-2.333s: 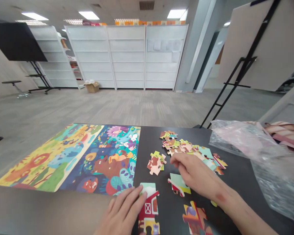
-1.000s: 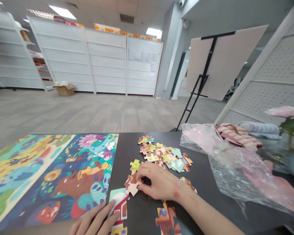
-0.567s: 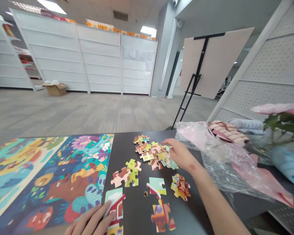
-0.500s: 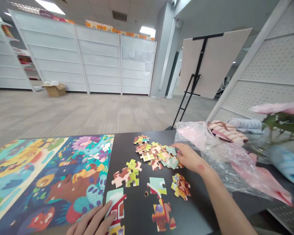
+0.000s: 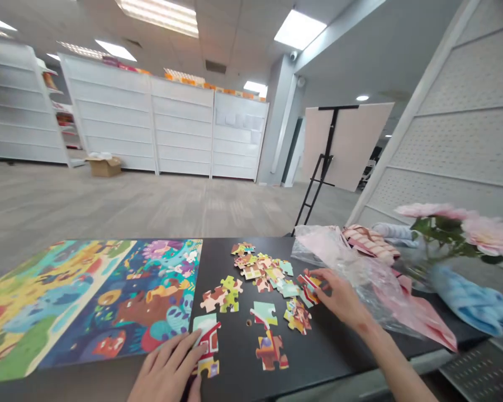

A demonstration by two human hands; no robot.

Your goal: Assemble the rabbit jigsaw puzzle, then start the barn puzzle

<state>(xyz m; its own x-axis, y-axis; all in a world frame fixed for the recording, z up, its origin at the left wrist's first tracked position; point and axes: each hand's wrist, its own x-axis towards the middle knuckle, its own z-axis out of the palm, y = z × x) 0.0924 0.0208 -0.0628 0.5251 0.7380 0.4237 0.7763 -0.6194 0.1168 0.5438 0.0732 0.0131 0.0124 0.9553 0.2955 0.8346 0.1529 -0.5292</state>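
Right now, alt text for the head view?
Bare hands touch jigsaw pieces on a black table: the right hand at a loose pile, the left hand on a red barn section. A colourful puzzle picture lies alongside.

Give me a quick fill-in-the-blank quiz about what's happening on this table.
The left hand rests on a puzzle section showing a red ____.
The right hand touches a jigsaw piece on a ____ table.
The colourful picture board lies to the ____ of the loose pieces.

Answers: barn; black; left
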